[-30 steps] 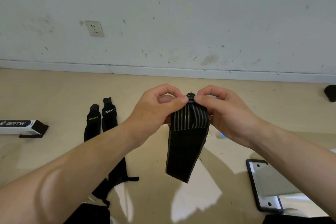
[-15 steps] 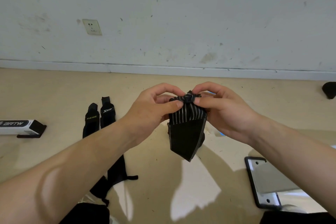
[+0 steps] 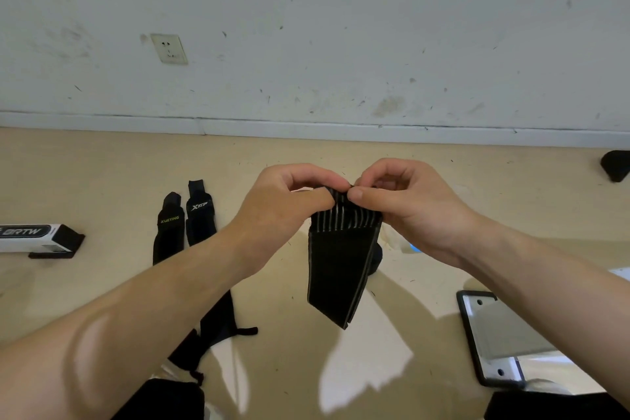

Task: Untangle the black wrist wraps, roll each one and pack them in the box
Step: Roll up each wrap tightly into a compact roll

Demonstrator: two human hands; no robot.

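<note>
A black wrist wrap (image 3: 339, 266) with thin grey stripes near its top hangs in the air above the floor. My left hand (image 3: 283, 204) and my right hand (image 3: 405, 204) both pinch its upper end, thumbs and fingertips close together. The wrap's loose part hangs down, folded double, tapering to a point. Two other black wrist wraps (image 3: 185, 222), with printed logos, lie side by side on the floor to the left, their lower parts hidden behind my left forearm. The white and black box (image 3: 32, 237) lies at the far left edge.
A grey plate with a black rim (image 3: 491, 341) lies on the floor at the right. A dark object (image 3: 615, 165) sits at the right by the wall. A wall socket (image 3: 169, 48) is on the white wall. The floor is beige.
The wrap's top end has been tucked tighter between my fingertips, and the hanging part has shifted slightly and hangs a bit longer than half a second ago.
</note>
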